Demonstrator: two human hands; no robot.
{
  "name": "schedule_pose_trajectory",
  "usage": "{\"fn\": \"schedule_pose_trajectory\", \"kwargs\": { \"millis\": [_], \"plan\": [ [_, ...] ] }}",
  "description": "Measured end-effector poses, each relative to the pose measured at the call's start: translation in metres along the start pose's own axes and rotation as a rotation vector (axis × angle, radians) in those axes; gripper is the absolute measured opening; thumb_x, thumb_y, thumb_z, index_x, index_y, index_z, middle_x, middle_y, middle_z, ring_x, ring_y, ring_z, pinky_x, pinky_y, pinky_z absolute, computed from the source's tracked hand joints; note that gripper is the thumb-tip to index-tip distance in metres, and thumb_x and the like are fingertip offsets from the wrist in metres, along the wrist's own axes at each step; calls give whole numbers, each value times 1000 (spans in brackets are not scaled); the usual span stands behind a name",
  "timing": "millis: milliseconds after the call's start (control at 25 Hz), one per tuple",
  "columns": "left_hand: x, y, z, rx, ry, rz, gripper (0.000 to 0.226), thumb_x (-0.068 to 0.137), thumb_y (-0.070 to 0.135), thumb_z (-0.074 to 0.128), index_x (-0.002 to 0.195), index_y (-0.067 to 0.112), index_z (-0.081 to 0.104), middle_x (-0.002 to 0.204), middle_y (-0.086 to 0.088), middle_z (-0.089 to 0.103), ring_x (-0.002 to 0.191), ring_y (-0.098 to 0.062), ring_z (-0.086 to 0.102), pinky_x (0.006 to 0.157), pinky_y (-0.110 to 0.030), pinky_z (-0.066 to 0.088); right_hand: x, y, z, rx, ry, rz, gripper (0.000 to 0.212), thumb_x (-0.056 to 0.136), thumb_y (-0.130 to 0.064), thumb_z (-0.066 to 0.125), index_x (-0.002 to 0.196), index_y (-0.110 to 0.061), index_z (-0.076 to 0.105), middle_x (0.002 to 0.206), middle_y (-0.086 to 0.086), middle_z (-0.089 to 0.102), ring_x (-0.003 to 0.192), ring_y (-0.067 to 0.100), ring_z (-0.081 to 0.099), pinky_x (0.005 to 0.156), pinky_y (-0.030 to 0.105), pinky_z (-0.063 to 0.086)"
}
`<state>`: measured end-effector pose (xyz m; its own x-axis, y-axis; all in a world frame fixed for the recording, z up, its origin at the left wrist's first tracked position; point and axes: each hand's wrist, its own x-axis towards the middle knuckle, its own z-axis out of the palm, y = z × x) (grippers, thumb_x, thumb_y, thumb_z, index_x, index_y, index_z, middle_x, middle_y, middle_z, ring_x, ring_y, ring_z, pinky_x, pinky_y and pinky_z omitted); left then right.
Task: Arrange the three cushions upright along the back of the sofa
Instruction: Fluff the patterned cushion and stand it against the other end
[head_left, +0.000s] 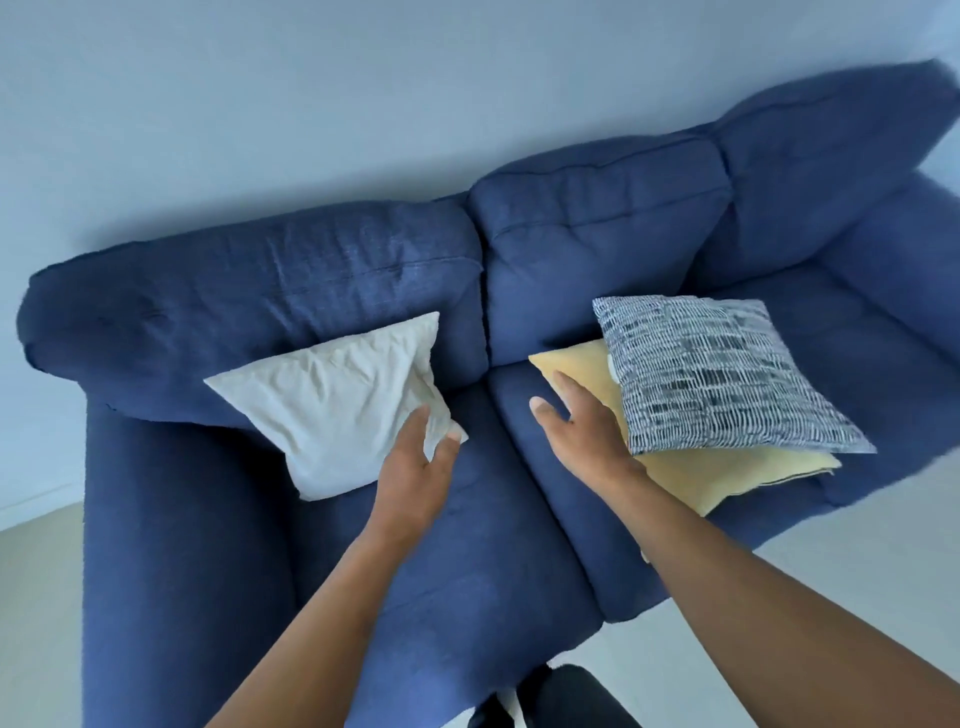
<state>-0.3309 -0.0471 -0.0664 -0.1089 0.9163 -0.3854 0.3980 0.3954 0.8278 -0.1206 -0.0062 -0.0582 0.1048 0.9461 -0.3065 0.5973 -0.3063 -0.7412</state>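
A white cushion (332, 400) leans against the left back of the blue sofa (249, 306). My left hand (415, 462) pinches its lower right corner between thumb and fingers. On the right seat a yellow cushion (691, 475) lies flat, and a blue-and-white patterned cushion (711, 374) lies flat on top of it. My right hand (582, 421) rests with fingers spread on the yellow cushion's near left corner, beside the patterned one.
The sofa's left armrest (171, 545) runs toward me at the left. A pale wall (363, 104) stands behind the sofa. Light floor (857, 561) shows at the right. A dark object (566, 696) sits at the bottom edge.
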Motion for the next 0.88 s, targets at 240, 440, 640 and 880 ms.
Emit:
{"fn": "schedule_pose_trajectory", "kwargs": {
  "millis": [240, 440, 640, 880],
  "plan": [
    [-21, 43, 75, 108, -160, 66, 71, 106, 46, 53, 168, 23, 26, 174, 6, 29, 159, -14, 30, 129, -36, 25, -33, 63, -81, 10, 129, 93, 65, 101, -34, 54, 159, -11, 35, 166, 7, 39, 153, 23, 35, 123, 36, 26],
    [-29, 94, 155, 173, -182, 121, 71, 107, 44, 53, 168, 20, 26, 173, 4, 32, 153, -13, 40, 124, -33, 31, -39, 125, -157, 76, 158, 134, 70, 101, -40, 57, 160, -11, 34, 166, 9, 37, 153, 27, 34, 124, 43, 29],
    [-45, 139, 245, 161, -189, 98, 67, 107, 41, 55, 166, 20, 31, 161, 14, 41, 154, -13, 36, 112, -26, 33, -29, 184, -241, 130, 143, 147, 70, 102, -38, 56, 161, -10, 32, 168, 9, 34, 155, 26, 30, 124, 38, 25],
    [-38, 167, 308, 183, -155, 41, 70, 106, 45, 57, 166, 19, 33, 170, -2, 39, 158, -20, 35, 125, -40, 34, -9, 225, -296, 138, 115, 173, 70, 101, -38, 57, 160, -10, 33, 168, 9, 35, 155, 25, 31, 122, 36, 25]
  ]
}}
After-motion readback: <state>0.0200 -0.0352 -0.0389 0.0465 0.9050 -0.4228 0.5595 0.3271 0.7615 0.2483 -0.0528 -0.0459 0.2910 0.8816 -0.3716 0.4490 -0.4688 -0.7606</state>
